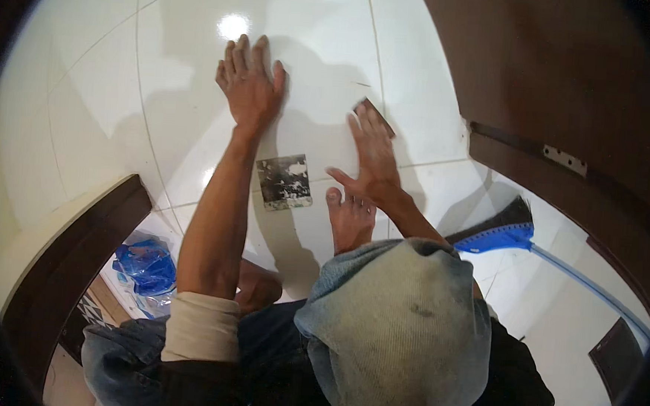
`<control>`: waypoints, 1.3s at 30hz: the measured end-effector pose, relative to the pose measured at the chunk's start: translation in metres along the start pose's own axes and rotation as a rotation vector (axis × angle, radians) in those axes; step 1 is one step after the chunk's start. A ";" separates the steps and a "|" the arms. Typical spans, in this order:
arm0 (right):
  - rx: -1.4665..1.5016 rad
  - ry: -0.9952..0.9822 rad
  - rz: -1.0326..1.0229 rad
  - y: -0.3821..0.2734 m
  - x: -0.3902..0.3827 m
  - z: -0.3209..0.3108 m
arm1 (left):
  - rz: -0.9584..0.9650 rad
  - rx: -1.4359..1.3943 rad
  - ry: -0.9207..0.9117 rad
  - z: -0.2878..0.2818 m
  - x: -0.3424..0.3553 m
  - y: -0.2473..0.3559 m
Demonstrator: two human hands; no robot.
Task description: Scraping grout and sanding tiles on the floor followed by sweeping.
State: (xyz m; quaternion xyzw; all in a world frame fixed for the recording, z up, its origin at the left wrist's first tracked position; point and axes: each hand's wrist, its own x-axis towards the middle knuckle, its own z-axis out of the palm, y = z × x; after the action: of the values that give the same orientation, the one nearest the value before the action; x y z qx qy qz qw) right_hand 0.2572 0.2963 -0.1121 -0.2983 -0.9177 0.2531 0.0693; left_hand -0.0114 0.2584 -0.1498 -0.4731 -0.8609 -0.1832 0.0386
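- So, left hand [253,94] is palm down on the white tile floor [185,53], fingers a little apart, nothing clamped in them.
- Right hand [375,158] is kinda blurry, laid over a small brown strip [381,118] on the floor; thumb's stuck way out and the other fingers sit close together. Can't tell how hard they press.
- Brown strip pokes out past those fingertips, up and right of a dark square [285,182] with white blotches, which lies flat on the tiles between the two forearms.
- Bare foot [353,223] is just below the right hand, behind a jeans knee [407,327].
- Off to the right: a broom [501,236] with a blue head, near a big dark brown door [556,76].
- Over on the left, a crumpled blue plastic bag [146,266] beside a dark wooden edge [108,227].
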 end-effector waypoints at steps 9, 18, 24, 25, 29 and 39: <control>-0.027 0.104 -0.161 0.002 0.060 0.016 | 0.002 0.001 -0.012 0.000 -0.002 -0.006; -0.035 0.222 -0.081 0.058 0.165 -0.016 | 0.002 -0.026 0.002 -0.003 0.006 0.014; -0.059 -0.055 -0.119 0.058 0.116 -0.021 | -0.039 -0.036 0.000 -0.006 0.007 0.007; -0.065 0.124 -0.013 0.081 0.123 -0.024 | -0.022 -0.056 -0.001 -0.006 0.011 0.015; -0.027 0.135 -0.075 0.040 0.074 0.003 | -0.042 -0.032 -0.028 -0.007 -0.002 -0.001; -0.032 0.069 0.033 0.034 0.032 -0.007 | -0.042 -0.007 -0.026 -0.008 -0.003 -0.003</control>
State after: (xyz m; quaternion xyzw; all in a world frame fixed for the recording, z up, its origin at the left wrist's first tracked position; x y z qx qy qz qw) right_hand 0.2508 0.3410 -0.1235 -0.3231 -0.9136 0.2292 0.0918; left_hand -0.0134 0.2515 -0.1441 -0.4574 -0.8704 -0.1809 0.0221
